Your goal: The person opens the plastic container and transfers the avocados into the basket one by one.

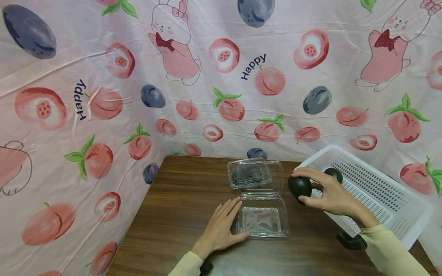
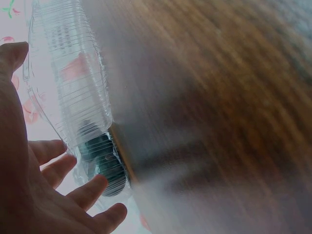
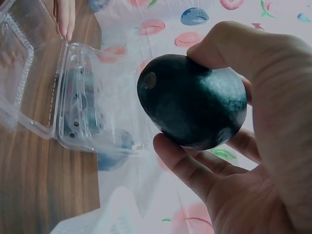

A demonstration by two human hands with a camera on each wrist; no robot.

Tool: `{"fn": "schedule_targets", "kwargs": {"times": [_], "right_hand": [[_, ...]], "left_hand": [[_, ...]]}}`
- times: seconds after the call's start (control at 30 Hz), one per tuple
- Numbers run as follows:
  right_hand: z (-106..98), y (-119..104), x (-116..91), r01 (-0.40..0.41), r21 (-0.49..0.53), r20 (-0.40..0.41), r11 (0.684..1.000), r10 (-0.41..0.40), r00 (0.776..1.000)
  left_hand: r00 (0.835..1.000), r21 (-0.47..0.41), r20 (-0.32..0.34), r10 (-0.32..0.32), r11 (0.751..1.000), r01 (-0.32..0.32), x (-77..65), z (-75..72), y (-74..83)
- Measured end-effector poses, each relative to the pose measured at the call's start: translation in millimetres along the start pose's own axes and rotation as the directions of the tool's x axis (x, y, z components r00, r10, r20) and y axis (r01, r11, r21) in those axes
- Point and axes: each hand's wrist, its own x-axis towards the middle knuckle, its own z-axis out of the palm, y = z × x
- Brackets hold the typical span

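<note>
My right hand (image 1: 333, 197) holds a dark green avocado (image 1: 299, 187) between thumb and fingers, raised at the near-left side of the white basket. In the right wrist view the avocado (image 3: 192, 102) shows a pale stem spot at one end. My left hand (image 1: 221, 230) lies at the left edge of a clear plastic clamshell box (image 1: 264, 234), fingers extended and thumb at its front corner. That box stands with its lid raised, and its base holds nothing. In the left wrist view, the fingers (image 2: 87, 192) spread alongside the clear plastic.
Behind the clamshell, a second clear box (image 1: 235, 184) with dark contents overlaps the raised lid. A white perforated basket (image 1: 374, 180) stands at the right with another avocado (image 1: 333, 174) inside. The brown wooden table (image 1: 172, 199) meets a fruit-print cloth (image 1: 193, 126) at the back and left.
</note>
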Motion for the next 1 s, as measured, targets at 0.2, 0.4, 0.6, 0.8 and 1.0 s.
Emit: {"fn": "schedule_targets", "kwargs": {"times": [0.2,0.4,0.6,0.8,1.0], "right_hand": [[-6.9,-0.4,-0.2,0.021,0.009,-0.025,1.0,-0.021,0.999],[-11.3,3.1,-2.8,0.021,0.008,-0.036,1.0,-0.02,0.999],[-16.3,8.3,-8.0,0.001,0.008,-0.051,1.0,-0.001,0.999],[-21.6,16.5,-13.0,-0.026,0.022,-0.057,0.999,0.028,0.998],[-25.7,25.3,-19.0,-0.066,-0.005,-0.072,0.998,0.066,0.995]], "left_hand": [[1.0,0.0,-0.002,0.004,1.0,-0.004,-0.1,-0.3,0.5],[1.0,0.002,-0.009,0.01,1.0,-0.01,0.1,-1.0,0.7],[1.0,0.004,-0.009,0.012,1.0,-0.012,0.1,-1.5,0.9],[1.0,0.004,-0.002,0.008,1.0,-0.008,0.4,-1.3,0.6],[1.0,0.005,0.001,0.006,1.0,-0.006,0.5,-1.5,0.8]]}}
